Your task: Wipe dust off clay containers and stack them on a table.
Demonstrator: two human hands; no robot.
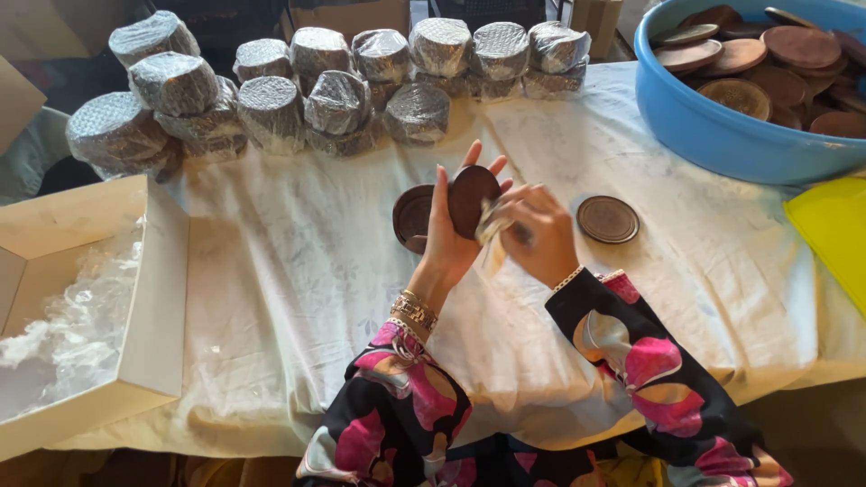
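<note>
Above the cloth (298, 271), both hands grip a brown disc (472, 198) upright, face toward the camera.

Both forearms raised over table, meeting near middle. Left hand (448, 230) upright, palm turned toward right, fingers stretched up and slightly spread, thumb side toward viewer; gold bracelets on wrist. Right hand (534, 233) just beside it, fingers curled closed in pinch, blurred. Both sleeves black with pink and beige flowers, right sleeve reaching wrist, left one pushed lower.
</note>
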